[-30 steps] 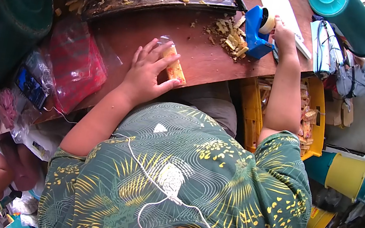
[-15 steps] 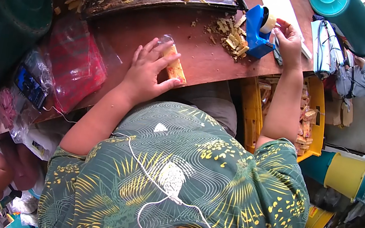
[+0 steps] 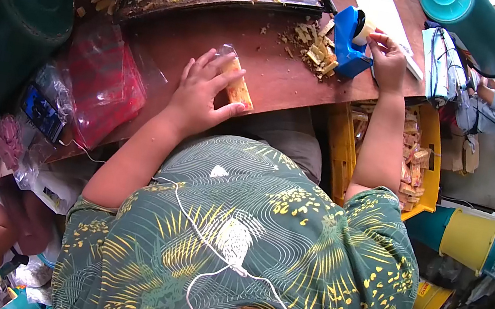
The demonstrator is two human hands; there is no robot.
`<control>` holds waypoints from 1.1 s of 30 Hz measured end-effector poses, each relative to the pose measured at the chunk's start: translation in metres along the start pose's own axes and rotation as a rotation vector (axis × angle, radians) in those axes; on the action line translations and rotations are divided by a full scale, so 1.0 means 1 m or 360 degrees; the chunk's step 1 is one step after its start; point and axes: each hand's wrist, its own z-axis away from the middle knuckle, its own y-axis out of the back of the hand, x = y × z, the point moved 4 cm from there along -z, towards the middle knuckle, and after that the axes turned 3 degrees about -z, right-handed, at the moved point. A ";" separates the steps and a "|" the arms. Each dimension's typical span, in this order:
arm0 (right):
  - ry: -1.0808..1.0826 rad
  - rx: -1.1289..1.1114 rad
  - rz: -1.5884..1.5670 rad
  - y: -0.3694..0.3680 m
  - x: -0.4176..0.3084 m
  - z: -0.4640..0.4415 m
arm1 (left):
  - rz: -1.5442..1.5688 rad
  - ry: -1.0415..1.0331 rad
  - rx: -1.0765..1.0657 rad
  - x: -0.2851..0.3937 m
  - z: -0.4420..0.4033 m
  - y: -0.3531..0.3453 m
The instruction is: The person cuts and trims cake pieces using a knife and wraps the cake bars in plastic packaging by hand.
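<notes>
On table [image 3: 183, 31], speckled golden bar [image 3: 240, 92]

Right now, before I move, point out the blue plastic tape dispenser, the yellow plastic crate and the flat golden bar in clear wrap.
Blue plastic tape dispenser [image 3: 342, 44]: head view, side of its body.
Yellow plastic crate [image 3: 339, 131]: head view, left wall.
Flat golden bar in clear wrap [image 3: 241, 94]: head view, lower half.

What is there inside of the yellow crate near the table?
Many small bar-shaped pieces lie piled in the yellow crate. The right forearm hides some; the bottom cannot be seen.
</notes>
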 end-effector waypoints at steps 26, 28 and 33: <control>0.0294 0.0046 -0.0216 0.007 -0.047 0.104 | 0.0035 -0.0036 0.0031 0.000 -0.001 0.000; 0.0248 0.0062 -0.0098 0.009 -0.049 0.107 | 0.0018 -0.0028 0.0026 0.000 0.000 0.001; 0.0012 0.0128 -0.0039 0.017 -0.033 0.095 | 0.0018 -0.0027 0.0025 -0.001 0.000 0.001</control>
